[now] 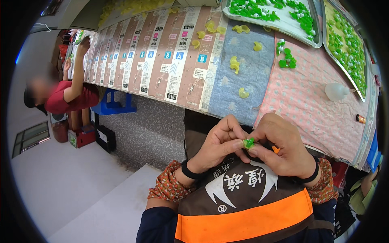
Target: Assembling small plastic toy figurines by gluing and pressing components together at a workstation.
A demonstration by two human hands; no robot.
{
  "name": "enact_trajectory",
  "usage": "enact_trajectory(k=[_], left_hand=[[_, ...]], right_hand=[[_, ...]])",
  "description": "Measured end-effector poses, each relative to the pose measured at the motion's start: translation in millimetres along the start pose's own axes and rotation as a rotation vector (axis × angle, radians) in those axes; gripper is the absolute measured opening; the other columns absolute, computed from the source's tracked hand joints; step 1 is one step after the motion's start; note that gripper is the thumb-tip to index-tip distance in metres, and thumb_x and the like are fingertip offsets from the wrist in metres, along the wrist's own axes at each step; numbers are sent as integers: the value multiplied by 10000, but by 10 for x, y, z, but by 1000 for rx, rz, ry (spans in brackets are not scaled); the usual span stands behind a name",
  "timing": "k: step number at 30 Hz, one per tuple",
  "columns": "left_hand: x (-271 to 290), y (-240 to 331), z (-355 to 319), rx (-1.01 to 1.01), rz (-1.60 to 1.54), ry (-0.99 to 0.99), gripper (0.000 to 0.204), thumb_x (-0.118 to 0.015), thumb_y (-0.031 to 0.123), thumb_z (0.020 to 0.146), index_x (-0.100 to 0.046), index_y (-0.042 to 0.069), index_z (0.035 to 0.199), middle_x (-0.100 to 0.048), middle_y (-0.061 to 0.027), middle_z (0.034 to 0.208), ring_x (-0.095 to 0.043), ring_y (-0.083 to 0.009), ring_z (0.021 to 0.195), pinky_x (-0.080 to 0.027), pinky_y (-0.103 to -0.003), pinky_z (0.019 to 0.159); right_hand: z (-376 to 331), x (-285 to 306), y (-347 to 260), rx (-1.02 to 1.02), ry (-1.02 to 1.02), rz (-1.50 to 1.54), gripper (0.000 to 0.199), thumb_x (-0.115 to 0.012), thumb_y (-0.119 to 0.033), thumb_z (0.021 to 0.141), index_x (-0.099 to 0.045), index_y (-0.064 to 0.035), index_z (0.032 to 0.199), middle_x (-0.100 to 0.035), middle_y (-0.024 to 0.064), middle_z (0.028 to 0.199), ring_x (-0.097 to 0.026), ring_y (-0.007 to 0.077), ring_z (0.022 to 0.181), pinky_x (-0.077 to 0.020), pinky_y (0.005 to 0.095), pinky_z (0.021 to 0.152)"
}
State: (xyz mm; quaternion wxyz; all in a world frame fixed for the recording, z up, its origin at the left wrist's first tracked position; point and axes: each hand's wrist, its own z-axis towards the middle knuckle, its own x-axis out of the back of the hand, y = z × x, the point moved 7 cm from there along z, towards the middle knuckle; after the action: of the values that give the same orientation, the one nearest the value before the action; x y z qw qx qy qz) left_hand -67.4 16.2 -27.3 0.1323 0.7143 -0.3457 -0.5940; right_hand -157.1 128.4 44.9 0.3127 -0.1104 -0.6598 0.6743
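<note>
The left hand (221, 141) and the right hand (280, 142) pinch a small green toy piece (249, 143) between their fingertips, just short of the near edge of the pink cloth (312, 117). On the pink cloth's far left part lie loose green pieces (287, 61); toward its right side is a whitish bottle (336, 92). Left of the pink cloth, a blue cloth (227, 101) carries scattered yellow pieces (243, 93). Beyond the pink cloth, a tray (283, 26) holds many green pieces; another tray (344, 69) sits at its far right.

An upper-right tray (285, 26) holds figurines (303, 17); below, a bottle (335, 92) rests on a cloth (300, 117). Lower centre, a piece (249, 143) sits between left hand (222, 142) and right hand (283, 146).
</note>
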Motion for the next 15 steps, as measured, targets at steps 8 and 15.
enact_trajectory(k=[8, 15], left_hand=[[9, 3, -9, -7, 22, -4, 163, -586, 73, 974, -444, 48, 1050, -642, -141, 1042, -676, -202, 980, -626, -325, 752], [18, -32, -6, 4, -6, 23, 174, -600, 68, 965, -430, 67, 999, -648, -152, 1014, -678, -210, 954, -628, -324, 735]], right_hand=[[9, -19, -21, 35, -31, -49, 153, -701, -50, 749, -579, -48, 842, -515, 112, 775, -527, 319, 717, -385, 407, 639], [-9, -44, -7, 37, -38, -69, 182, -709, -48, 739, -543, -47, 815, -494, 120, 764, -516, 328, 701, -374, 418, 616]])
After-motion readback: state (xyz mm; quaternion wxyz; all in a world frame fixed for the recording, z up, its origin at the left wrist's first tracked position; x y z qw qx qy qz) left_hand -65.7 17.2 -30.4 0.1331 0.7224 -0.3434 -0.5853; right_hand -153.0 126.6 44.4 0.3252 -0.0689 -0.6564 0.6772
